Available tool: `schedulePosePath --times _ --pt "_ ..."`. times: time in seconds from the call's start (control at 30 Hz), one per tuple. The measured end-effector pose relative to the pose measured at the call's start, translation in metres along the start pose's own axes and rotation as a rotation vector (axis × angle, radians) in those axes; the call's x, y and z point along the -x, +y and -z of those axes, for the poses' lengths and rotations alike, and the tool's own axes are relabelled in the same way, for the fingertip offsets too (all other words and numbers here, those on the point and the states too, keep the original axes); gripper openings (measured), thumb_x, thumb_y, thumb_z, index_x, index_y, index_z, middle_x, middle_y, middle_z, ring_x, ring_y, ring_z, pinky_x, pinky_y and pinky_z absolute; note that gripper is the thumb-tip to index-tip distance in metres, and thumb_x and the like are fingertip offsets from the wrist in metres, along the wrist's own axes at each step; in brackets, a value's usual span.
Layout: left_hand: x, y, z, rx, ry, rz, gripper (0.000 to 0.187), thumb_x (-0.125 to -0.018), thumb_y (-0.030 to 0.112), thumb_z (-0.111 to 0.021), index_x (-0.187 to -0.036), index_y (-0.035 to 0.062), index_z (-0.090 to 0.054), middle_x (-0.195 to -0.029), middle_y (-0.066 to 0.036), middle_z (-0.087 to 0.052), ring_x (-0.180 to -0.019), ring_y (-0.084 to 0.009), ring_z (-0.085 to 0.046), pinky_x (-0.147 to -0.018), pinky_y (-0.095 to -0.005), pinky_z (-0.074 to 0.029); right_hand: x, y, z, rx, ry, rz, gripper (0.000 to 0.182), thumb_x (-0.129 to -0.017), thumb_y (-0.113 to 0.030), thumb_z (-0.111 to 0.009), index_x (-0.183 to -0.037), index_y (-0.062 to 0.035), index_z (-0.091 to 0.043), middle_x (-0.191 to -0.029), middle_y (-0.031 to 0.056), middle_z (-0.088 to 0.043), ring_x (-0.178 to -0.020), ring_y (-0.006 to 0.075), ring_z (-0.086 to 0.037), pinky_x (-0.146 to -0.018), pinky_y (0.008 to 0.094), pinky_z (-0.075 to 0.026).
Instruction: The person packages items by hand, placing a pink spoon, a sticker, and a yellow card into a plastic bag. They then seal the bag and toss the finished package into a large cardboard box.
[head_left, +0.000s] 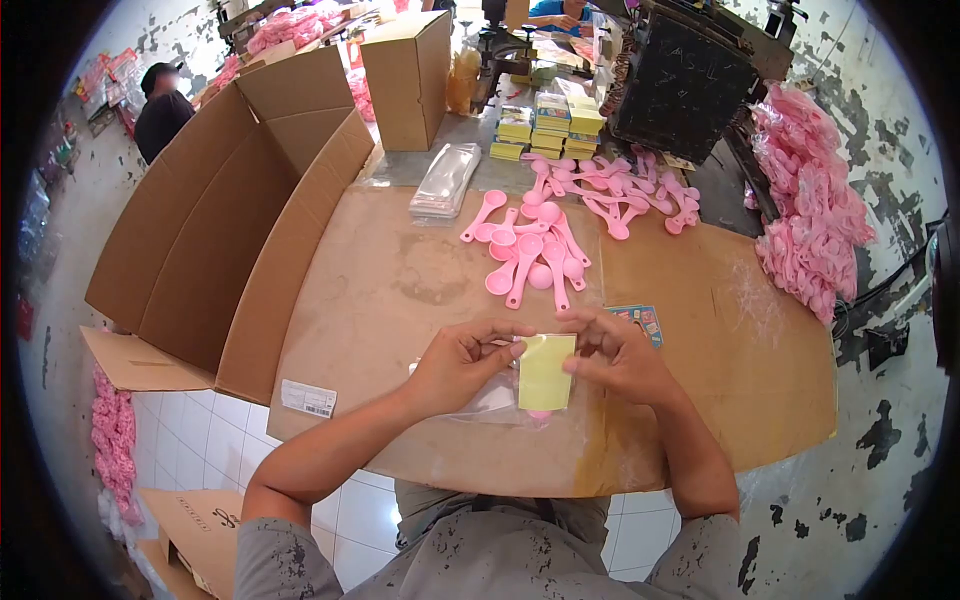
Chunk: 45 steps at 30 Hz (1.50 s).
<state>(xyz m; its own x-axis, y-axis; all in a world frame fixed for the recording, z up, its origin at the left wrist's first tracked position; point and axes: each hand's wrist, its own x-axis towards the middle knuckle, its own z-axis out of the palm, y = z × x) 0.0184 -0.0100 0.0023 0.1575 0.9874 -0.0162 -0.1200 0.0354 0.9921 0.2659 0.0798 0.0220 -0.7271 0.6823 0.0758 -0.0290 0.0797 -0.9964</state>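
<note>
My left hand (465, 365) is closed in a pinch on the upper left edge of a clear plastic bag (508, 397). A plain yellow card (546, 372) shows in the bag, upright and facing me. Something pink (540, 414) shows at the bag's lower end, mostly hidden by the card. My right hand (622, 357) is at the bag's right side, thumb against the card's edge and index finger apart near the top corner. Partly behind it lies a printed blue card (645, 322). Several pink measuring spoons (530, 252) lie in a pile beyond my hands.
An open cardboard box (225, 235) stands at left. Beyond the spoons are stacked clear bags (445, 182) and card stacks (550, 125). Bagged pink items (810, 200) heap at right, near a dark machine (685, 80). One person (165, 112) is far left, another at the back (560, 15).
</note>
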Motion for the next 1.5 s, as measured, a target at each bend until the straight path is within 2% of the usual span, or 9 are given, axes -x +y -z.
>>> schedulePosePath --times 0.5,0.7,0.93,1.03,1.1,1.17,1.27,1.37,1.5 --pt "0.001 0.033 0.036 0.029 0.017 -0.005 0.041 -0.101 0.006 -0.068 -0.139 -0.001 -0.054 -0.123 -0.012 -0.07 -0.108 -0.0174 -0.07 -0.09 -0.0307 -0.059 0.0 -0.023 0.034 0.126 0.225 0.094 0.017 -0.096 0.0 -0.07 -0.114 0.0002 -0.07 -0.092 -0.0005 -0.067 -0.083 0.007 -0.061 -0.075 0.0254 -0.051" --pt "-0.005 0.015 0.008 -0.286 0.128 -0.465 0.055 -0.097 0.012 -0.075 -0.145 -0.0004 -0.052 -0.135 -0.014 -0.064 -0.12 -0.0165 -0.064 -0.094 -0.0296 -0.055 -0.009 -0.031 0.021 0.141 0.111 0.082 0.012 -0.095 0.002 -0.067 -0.107 0.0001 -0.069 -0.094 0.0008 -0.069 -0.081 0.0077 -0.064 -0.07 0.0234 -0.051" --pt "0.003 0.006 0.005 -0.065 -0.121 -0.029 0.048 -0.096 0.013 -0.077 -0.138 -0.0014 -0.059 -0.127 -0.012 -0.069 -0.104 -0.0134 -0.069 -0.086 -0.029 -0.058 -0.001 -0.036 0.003 0.095 0.1 0.053 0.016 -0.096 -0.005 -0.07 -0.111 -0.0027 -0.07 -0.098 0.0021 -0.071 -0.088 0.0099 -0.066 -0.077 0.0283 -0.054" --pt "0.006 0.03 0.042 -0.125 0.066 0.003 0.04 -0.101 0.017 -0.07 -0.136 0.0001 -0.06 -0.123 -0.013 -0.07 -0.107 -0.0164 -0.07 -0.089 -0.0328 -0.059 0.0 -0.029 0.034 0.471 0.163 0.136 0.025 -0.096 -0.012 -0.072 -0.119 -0.0037 -0.07 -0.104 0.0055 -0.072 -0.097 0.0148 -0.067 -0.088 0.0343 -0.054" --pt "0.004 0.028 0.08 0.14 0.36 -0.625 0.036 -0.106 0.024 -0.06 -0.135 0.0017 -0.061 -0.127 -0.015 -0.068 -0.111 -0.0199 -0.07 -0.09 -0.0364 -0.058 0.004 -0.028 0.059 0.671 0.214 0.152 0.031 -0.095 -0.016 -0.073 -0.124 -0.0041 -0.07 -0.11 0.0091 -0.071 -0.104 0.0199 -0.067 -0.094 0.0374 -0.053" --pt "0.01 0.089 0.062 0.643 0.69 -0.671 0.037 -0.107 0.026 -0.053 -0.134 0.0017 -0.061 -0.127 -0.015 -0.068 -0.112 -0.0206 -0.069 -0.089 -0.0368 -0.057 0.01 -0.016 0.076 0.804 0.286 0.136 0.033 -0.093 -0.017 -0.075 -0.123 -0.0032 -0.071 -0.116 0.0125 -0.07 -0.107 0.0243 -0.066 -0.095 0.0375 -0.052" --pt "-0.004 0.042 0.065 0.27 0.59 -0.578 0.044 -0.11 0.037 -0.047 -0.133 0.0028 -0.061 -0.134 -0.012 -0.065 -0.11 -0.0193 -0.066 -0.094 -0.0361 -0.052 0.016 0.005 0.093 0.981 0.253 0.148 0.034 -0.093 -0.018 -0.076 -0.123 -0.0026 -0.071 -0.122 0.0155 -0.068 -0.11 0.0285 -0.066 -0.096 0.0381 -0.052" --pt "-0.004 0.021 0.04 -0.581 0.145 -0.27 0.029 -0.093 0.024 -0.077 -0.117 0.0084 -0.073 -0.124 -0.009 -0.069 -0.105 -0.0186 -0.067 -0.087 -0.0347 -0.053 0.014 0.008 0.093 0.889 0.208 0.024 0.034 -0.092 -0.017 -0.077 -0.122 -0.0024 -0.071 -0.119 0.0157 -0.067 -0.108 0.0291 -0.066 -0.095 0.0386 -0.053" --pt "-0.005 0.001 0.014 -0.949 -0.078 -0.38 0.026 -0.081 0.018 -0.087 -0.102 0.0062 -0.074 -0.108 -0.009 -0.066 -0.098 -0.026 -0.066 -0.084 -0.037 -0.053 0.016 0.007 0.085 0.77 0.304 -0.001 0.031 -0.089 -0.014 -0.079 -0.117 -0.0017 -0.071 -0.112 0.0143 -0.067 -0.104 0.0288 -0.065 -0.093 0.0389 -0.053"
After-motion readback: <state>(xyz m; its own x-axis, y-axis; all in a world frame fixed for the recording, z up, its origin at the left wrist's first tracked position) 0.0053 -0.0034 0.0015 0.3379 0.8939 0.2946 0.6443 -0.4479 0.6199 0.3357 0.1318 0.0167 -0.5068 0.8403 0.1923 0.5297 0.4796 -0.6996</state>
